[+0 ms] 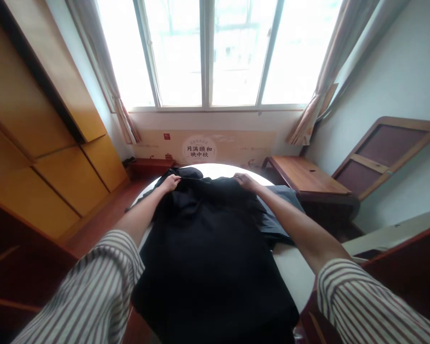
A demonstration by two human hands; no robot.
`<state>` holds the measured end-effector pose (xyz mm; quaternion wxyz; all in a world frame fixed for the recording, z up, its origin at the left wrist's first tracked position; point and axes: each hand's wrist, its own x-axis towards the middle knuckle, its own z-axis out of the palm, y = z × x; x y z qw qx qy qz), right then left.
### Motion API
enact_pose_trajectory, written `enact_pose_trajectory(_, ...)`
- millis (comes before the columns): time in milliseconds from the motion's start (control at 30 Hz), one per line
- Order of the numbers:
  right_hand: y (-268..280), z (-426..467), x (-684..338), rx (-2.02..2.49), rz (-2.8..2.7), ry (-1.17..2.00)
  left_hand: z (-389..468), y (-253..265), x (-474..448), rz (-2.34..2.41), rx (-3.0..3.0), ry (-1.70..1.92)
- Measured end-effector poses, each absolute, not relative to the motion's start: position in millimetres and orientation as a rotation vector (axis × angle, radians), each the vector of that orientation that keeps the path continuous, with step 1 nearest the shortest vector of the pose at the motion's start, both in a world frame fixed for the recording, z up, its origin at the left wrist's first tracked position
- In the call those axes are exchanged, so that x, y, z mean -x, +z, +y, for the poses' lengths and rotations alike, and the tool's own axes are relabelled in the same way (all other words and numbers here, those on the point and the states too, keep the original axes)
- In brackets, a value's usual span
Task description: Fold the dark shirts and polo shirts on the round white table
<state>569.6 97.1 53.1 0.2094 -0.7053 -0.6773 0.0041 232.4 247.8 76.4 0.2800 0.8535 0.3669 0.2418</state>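
A large black garment (215,258) is spread across the round white table (295,274), its lower part hanging toward me past the near edge. My left hand (171,183) pinches its far edge on the left. On the right, my right hand (246,183) grips the same far edge, so the cloth stretches between the two. What kind of garment it is, I cannot tell. Beside my right forearm lies a folded grey garment (281,210). More dark cloth (189,172) is bunched behind my left hand.
Wooden cabinets (62,177) line the left side. At the right stands a wooden desk (308,174), with a framed wooden panel (380,153) leaning by the wall. A window (236,52) with curtains (123,119) is straight ahead, above a printed banner (229,143). Dark red wooden furniture (408,258) flanks me.
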Motion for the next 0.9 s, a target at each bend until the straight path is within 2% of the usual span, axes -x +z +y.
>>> enact_pose_trajectory(100,40.7,96.4,-576.5,1.984,-1.769,-0.008,257.1,74.6,-243.0,1.027,-2.336,0.704)
enact_pose_trajectory(300,76.4,116.8,-592.8,2.21,-1.468,-0.268,258.0,110.0,-260.0,1.005,-2.45,0.828)
enact_pose_trajectory(400,87.8,118.1,-583.2,2.424,-1.566,-0.222,239.7,117.9,-266.6,0.979,-2.505,0.832)
enact_pose_trajectory(467,87.5,101.3,-564.2,2.409,-1.727,-0.202,218.2,113.9,-269.6,0.942,-2.55,0.815)
enact_pose_trajectory(600,67.4,7.6,-505.4,2.085,-2.094,-0.161,149.9,78.9,-250.9,0.814,-2.641,0.705)
enact_pose_trajectory(733,23.7,-118.9,-459.3,2.149,-2.041,0.037,80.9,22.0,-183.3,0.629,-2.787,0.524)
enact_pose_trajectory(900,-32.1,-203.8,-442.0,2.23,-1.671,0.077,52.5,-33.5,-96.1,1.248,-2.73,0.718)
